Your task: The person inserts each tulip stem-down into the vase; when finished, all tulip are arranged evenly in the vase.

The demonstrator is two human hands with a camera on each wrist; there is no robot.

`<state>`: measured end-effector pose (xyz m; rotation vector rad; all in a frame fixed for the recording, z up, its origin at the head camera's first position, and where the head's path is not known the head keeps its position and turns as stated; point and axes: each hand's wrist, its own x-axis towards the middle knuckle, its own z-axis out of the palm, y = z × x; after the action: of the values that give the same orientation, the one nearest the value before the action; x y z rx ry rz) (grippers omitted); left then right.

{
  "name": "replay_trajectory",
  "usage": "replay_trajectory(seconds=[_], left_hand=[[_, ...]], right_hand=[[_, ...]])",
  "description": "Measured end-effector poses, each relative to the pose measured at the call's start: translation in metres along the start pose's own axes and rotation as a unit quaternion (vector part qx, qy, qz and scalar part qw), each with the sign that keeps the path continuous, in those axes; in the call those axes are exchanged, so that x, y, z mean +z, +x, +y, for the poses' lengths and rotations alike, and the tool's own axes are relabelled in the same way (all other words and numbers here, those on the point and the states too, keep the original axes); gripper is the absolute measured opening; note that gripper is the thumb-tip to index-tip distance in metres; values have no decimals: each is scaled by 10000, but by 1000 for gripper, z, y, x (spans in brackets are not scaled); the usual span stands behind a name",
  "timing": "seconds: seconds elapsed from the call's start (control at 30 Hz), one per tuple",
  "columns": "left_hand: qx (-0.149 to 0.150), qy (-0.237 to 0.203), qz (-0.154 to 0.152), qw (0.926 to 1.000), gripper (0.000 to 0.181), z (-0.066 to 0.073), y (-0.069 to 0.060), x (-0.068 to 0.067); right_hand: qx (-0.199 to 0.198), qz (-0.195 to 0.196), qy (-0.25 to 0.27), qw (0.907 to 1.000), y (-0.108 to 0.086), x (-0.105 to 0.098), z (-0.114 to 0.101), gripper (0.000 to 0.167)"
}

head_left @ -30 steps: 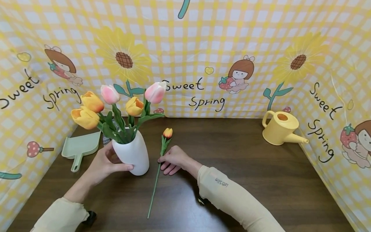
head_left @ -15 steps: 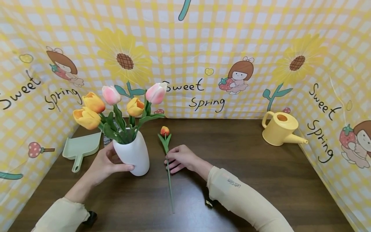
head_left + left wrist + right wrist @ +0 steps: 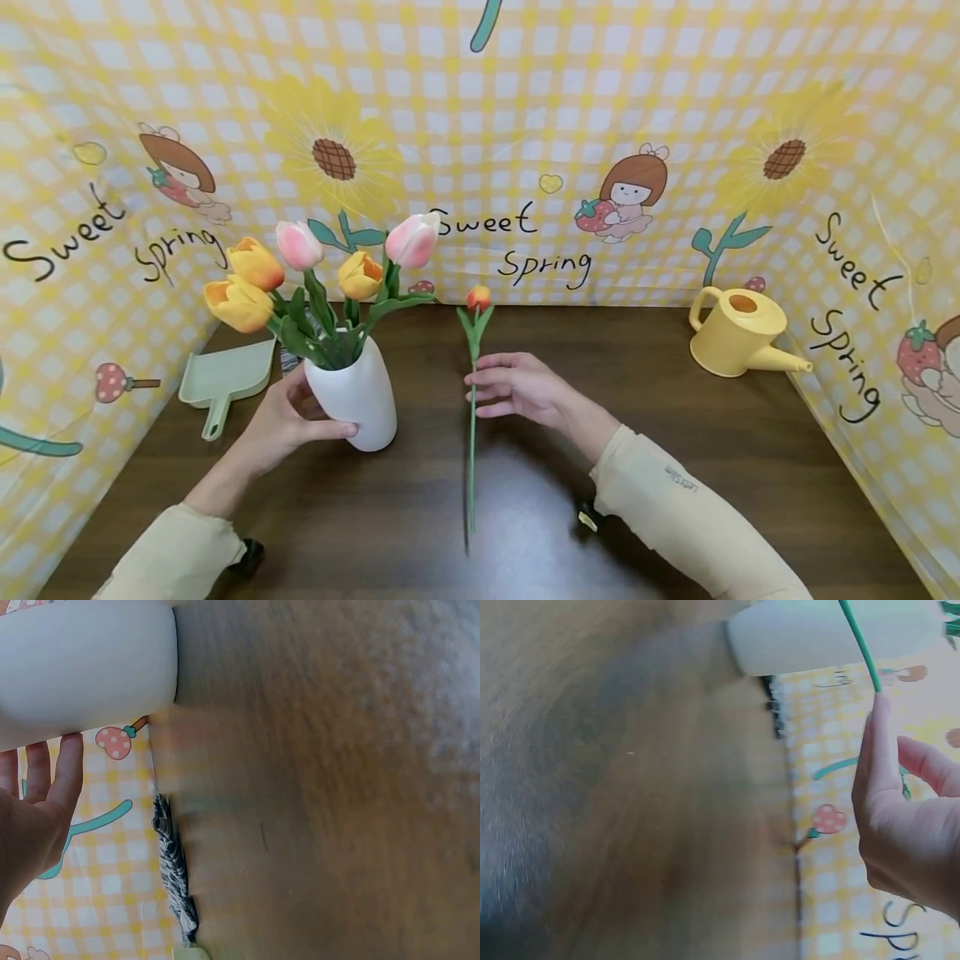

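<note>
My left hand point(image 3: 279, 421) grips a white vase point(image 3: 352, 404) around its lower side, thumb in front; in the left wrist view its fingers touch the vase point(image 3: 86, 671). Several artificial tulips, yellow-orange point(image 3: 238, 302) and pink-white point(image 3: 412, 242), stand in the vase. To the right, my right hand point(image 3: 528, 389) pinches a single orange-red tulip point(image 3: 475, 333) by its green stem below the leaves, bloom away from me. The right wrist view shows the stem point(image 3: 861, 645) at my right fingertips, with the vase point(image 3: 810, 637) beyond.
A yellow watering can point(image 3: 738, 333) stands at the back right of the brown table point(image 3: 420, 525). A pale green dustpan point(image 3: 228, 373) lies left of the vase. Behind it is a dark, crumpled strip point(image 3: 172, 870). Yellow checked cloth walls point(image 3: 495, 108) surround the table.
My right hand has carried the single tulip rightward and farther back from the vase, and its stem has swung from slanted to nearly straight. My left hand still holds the vase.
</note>
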<state>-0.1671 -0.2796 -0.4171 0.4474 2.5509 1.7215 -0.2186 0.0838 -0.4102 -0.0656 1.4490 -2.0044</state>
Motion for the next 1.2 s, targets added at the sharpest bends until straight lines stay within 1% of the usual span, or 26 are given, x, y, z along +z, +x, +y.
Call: replay_trajectory(seconds=[0.13,0.3,0.43,0.57,0.77,0.87,0.97,1.07,1.2], left_hand=[[-8,-16,-13,10000,81,-1,-1,-1],[-37,-28,16,10000,81,-1,0,-3],[-68,21,20,10000,81,-2,0,-5],[-44,0,37,10000,80,-2,-1,-5],[8,-61,-52,10000,80,-4,0,-1],[-4,17,-16,10000,80,-4,0,0],[-21,105,18,9999,81,-5,-1,0],[-25,144,33,9999,81,-4,-1,-1],[18,162,28,9999,80,-4,0,-2]], right_hand=[[-364,114,276,9989,-15,-4,-11,23],[-824,186,457,9954,-35,-9,-25,15],[-1248,229,519,9906,-53,-10,-36,11],[-1635,196,509,9850,-70,-8,-45,9],[-2187,176,261,9753,-94,-1,-50,13],[-2507,93,207,9678,-102,6,-54,14],[-2861,-52,219,9579,-107,15,-59,14],[-3271,-162,260,9445,-110,24,-66,14],[-3794,-240,380,9241,-112,38,-75,16]])
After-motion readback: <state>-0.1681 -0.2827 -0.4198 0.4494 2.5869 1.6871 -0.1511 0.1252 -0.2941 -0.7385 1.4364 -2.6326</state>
